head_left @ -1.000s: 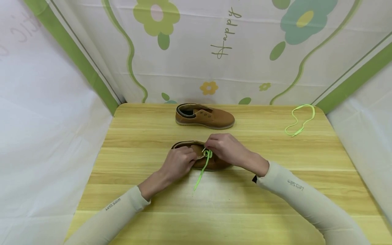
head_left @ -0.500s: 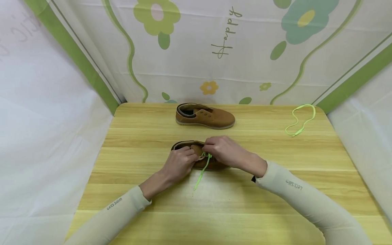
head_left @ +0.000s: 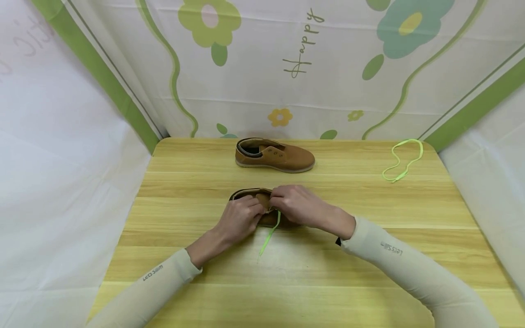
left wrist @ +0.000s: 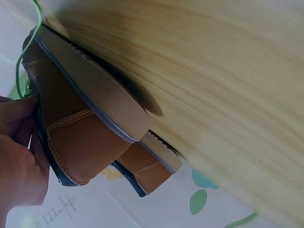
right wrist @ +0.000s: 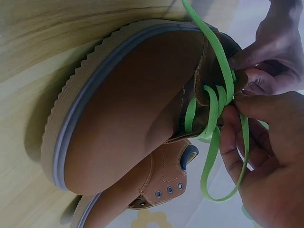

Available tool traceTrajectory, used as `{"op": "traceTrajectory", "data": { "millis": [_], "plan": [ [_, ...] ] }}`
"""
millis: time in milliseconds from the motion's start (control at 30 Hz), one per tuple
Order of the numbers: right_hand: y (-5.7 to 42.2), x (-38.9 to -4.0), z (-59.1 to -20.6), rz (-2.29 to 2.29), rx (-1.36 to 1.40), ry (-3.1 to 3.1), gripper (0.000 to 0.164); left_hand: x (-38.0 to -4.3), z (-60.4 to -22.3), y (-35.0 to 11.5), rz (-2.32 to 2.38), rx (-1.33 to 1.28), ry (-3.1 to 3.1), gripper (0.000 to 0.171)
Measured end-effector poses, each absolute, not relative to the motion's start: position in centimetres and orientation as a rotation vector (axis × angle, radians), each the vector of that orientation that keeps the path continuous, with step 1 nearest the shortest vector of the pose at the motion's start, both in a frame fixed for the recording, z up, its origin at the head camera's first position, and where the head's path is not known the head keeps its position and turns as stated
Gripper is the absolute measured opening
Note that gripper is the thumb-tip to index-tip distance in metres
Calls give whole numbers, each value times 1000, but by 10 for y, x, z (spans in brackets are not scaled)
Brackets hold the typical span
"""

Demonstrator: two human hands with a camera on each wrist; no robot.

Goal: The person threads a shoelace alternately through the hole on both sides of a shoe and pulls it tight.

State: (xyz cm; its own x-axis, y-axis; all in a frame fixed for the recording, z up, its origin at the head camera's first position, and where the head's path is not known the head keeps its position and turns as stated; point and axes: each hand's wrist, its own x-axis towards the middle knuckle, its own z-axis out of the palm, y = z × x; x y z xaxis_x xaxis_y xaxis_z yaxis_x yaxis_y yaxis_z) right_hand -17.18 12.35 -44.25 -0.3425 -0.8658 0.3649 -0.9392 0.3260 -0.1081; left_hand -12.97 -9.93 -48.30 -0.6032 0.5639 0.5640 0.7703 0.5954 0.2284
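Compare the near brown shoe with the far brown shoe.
The near shoe has a green lace threaded through eyelets; the far shoe shows bare eyelets. The left hand grips the near shoe and the right hand pinches its lace, while the far shoe stands untouched. Both are brown with pale, ridged soles, toes pointing the same way.

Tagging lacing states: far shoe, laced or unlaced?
Unlaced: the far shoe's visible eyelets are bare; a loose lace lies apart on the table.
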Motion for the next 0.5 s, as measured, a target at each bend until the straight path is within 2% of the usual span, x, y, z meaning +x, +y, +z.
{"op": "traceTrajectory", "data": {
  "millis": [233, 500],
  "plan": [
    [126, -168, -447, 522, 1604, -2403, 13, -131, -481, -99, -766, -967, -2468, 12],
    [127, -166, -456, 601, 1523, -2382, 18, -134, -474, -100, -888, -852, -2605, 8]
  ]
}}
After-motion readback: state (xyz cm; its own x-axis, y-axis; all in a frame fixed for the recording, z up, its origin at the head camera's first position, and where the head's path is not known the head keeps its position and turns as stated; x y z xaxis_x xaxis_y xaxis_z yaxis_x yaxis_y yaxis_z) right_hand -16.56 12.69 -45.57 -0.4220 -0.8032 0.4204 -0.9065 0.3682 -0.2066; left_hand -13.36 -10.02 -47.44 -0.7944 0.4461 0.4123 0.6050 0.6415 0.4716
